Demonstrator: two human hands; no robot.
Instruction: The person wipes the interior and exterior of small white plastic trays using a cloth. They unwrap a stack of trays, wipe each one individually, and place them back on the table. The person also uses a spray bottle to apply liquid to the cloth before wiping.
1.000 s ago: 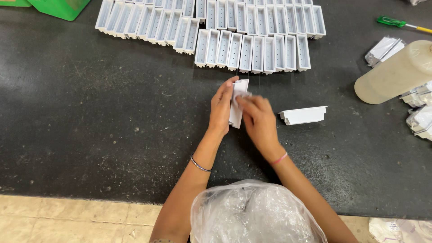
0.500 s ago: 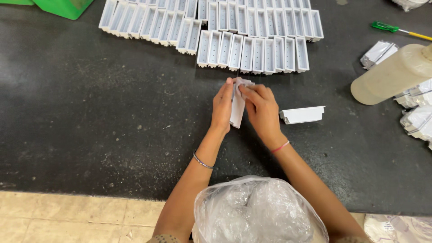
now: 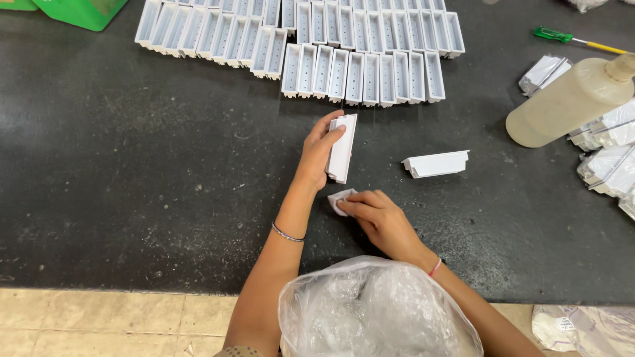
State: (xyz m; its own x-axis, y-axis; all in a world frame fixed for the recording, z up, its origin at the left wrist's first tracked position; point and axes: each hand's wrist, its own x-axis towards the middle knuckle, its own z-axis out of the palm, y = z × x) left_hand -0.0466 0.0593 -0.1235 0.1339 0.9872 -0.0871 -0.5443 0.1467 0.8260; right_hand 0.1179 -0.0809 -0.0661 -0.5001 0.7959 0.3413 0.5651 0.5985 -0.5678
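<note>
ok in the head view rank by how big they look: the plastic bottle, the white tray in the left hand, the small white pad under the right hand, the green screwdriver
1. plastic bottle
2. white tray in the left hand
3. green screwdriver, thin and partly cut off by the frame edge, so unsure
4. small white pad, partly covered by the right hand
</note>
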